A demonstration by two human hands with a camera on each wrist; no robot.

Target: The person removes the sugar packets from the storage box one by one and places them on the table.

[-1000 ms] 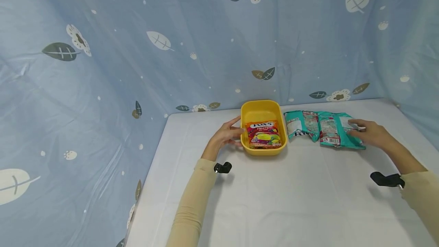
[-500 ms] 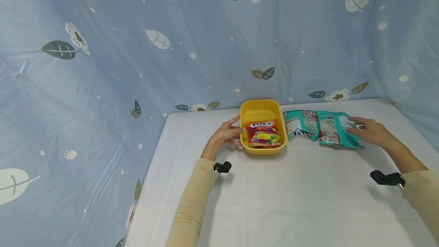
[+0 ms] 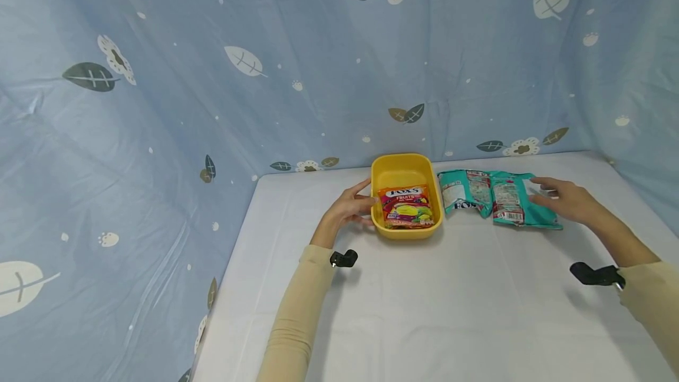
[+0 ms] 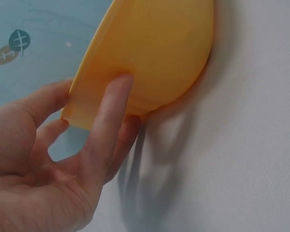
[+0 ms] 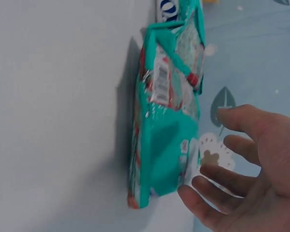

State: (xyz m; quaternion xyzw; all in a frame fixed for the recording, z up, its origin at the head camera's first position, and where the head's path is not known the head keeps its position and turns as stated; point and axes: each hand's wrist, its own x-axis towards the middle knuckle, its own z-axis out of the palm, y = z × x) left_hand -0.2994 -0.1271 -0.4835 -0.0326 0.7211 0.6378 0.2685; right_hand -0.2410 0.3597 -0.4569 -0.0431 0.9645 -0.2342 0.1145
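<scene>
The teal candy bag (image 3: 510, 206) nearest our right hand (image 3: 564, 201) lies flat on the white table (image 3: 424, 311), and our straight, spread fingers (image 5: 217, 181) hover just off its far edge without gripping it; the wrist view cuts the bag's print off, so we cannot read it there. Our left hand (image 3: 347, 208) holds the yellow tub (image 3: 403, 170), thumb (image 4: 108, 116) against the outside wall and fingers over the rim, their tips hidden. We count two teal bags, the second (image 3: 464, 193) overlapping the first beside the tub, one fruit candy bag (image 3: 407, 208) inside it, and since a second ago our right hand has lifted slightly off the bag while the left has stayed.
</scene>
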